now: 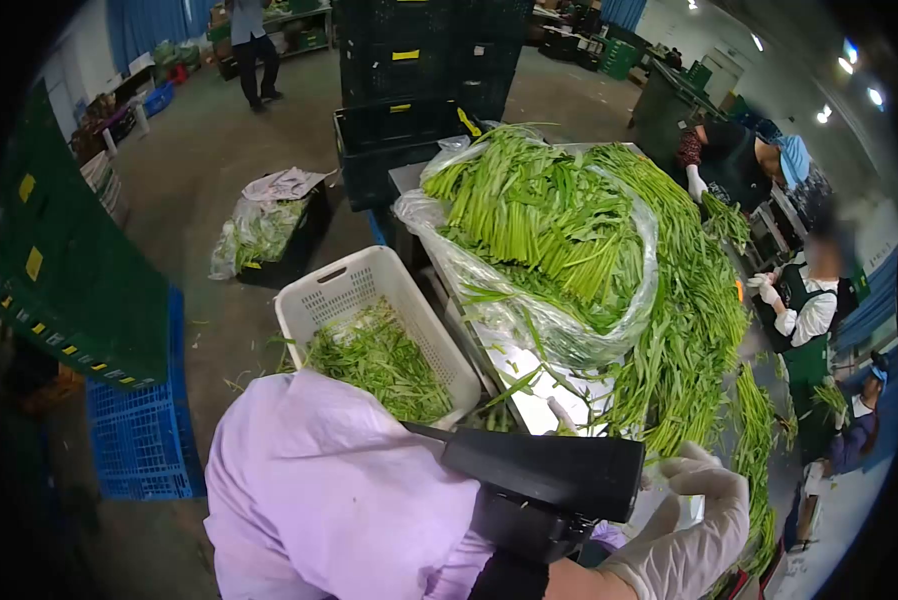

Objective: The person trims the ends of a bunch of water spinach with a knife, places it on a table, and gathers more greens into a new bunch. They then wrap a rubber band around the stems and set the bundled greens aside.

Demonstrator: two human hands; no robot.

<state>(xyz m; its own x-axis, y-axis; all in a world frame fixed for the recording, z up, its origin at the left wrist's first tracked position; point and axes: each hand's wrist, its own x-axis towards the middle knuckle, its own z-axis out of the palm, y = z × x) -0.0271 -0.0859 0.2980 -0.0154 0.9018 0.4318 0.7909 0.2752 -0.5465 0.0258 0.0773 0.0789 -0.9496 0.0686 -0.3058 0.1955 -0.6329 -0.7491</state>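
Head camera looks down over a packing floor, and the biggest thing on it is the wall of stacked green crates on the left, then the tower of black crates at the back. On the steel table lies a heap of green stalks, long and loose, running from the far end down the table's right side almost to the near edge. Part of it sits in a clear plastic bag that has slumped open. Against the table's left side stands a white perforated crate, partly filled with green trimmings, with a blue crate on the floor beyond. Two co-workers in aprons handle stalks on the far right.

The person's lilac sleeve fills the foreground, with a black device strapped at the wrist. By the way the arm comes in, I take the white-gloved hand as the left hand. Its fingers are loosely apart, closed on nothing I can see, just beside the near end of the heap. The right hand is out of sight.

From where I stand, the worry is the heap's overhang: a careless tug could slide stalks off the edge. The slack bag looks slippery, and the bulky device could snag it
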